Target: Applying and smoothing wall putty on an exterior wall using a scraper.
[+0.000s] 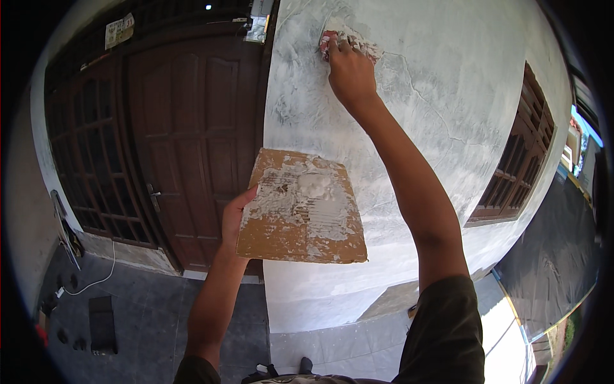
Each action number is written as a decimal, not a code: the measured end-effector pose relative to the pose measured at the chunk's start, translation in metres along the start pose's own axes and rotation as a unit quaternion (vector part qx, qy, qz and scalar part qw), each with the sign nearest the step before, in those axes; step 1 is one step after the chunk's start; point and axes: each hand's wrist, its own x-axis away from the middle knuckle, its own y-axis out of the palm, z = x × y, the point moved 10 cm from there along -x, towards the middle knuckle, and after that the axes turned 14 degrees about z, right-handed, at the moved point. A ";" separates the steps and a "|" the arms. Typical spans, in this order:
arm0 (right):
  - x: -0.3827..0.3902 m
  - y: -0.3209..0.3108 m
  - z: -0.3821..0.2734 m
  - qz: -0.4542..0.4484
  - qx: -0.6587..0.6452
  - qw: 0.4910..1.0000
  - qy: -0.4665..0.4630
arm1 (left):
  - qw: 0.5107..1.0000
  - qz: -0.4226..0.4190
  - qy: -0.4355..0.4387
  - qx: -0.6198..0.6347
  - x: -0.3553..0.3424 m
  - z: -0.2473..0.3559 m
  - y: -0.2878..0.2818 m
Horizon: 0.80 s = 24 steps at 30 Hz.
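My right hand (353, 72) is raised high on the wall, its fingers closed round a red putty scraper (330, 43) caked with white filler. The scraper's edge lies against the patchy white wall (409, 115), where a thin crack runs down to the right. Lower and to the left, my left hand (236, 214) grips the left edge of a piece of brown cardboard (268, 242), its thumb on top and the other fingers hidden beneath. Across the cardboard's upper part spreads a smeared heap of white putty (314, 187).
A dark brown wooden door (192, 141) with a metal handle stands left of the wall's corner. To the right is a brown louvred window (517, 153). A white cable (105, 274) and a black mat (102, 325) lie on the grey tiled floor (153, 320). Dark sheeting (550, 249) hangs far right.
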 end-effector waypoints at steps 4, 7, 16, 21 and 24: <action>0.012 -0.005 -0.013 -0.051 -0.010 0.999 -0.003 | 1.000 -0.007 -0.002 0.000 0.003 0.000 -0.005; 0.025 -0.009 -0.024 -0.068 -0.028 0.997 -0.017 | 1.000 -0.020 -0.019 0.007 0.000 0.001 -0.006; 0.004 -0.020 -0.001 -0.041 -0.069 0.993 0.086 | 1.000 -0.014 -0.009 0.006 -0.006 0.008 -0.007; -0.012 0.022 -0.006 -0.015 -0.004 1.000 -0.018 | 0.997 -0.055 -0.045 0.026 -0.004 0.003 0.003; 0.015 0.020 -0.026 -0.045 0.036 0.997 -0.046 | 0.996 -0.059 -0.045 0.049 0.012 0.002 0.002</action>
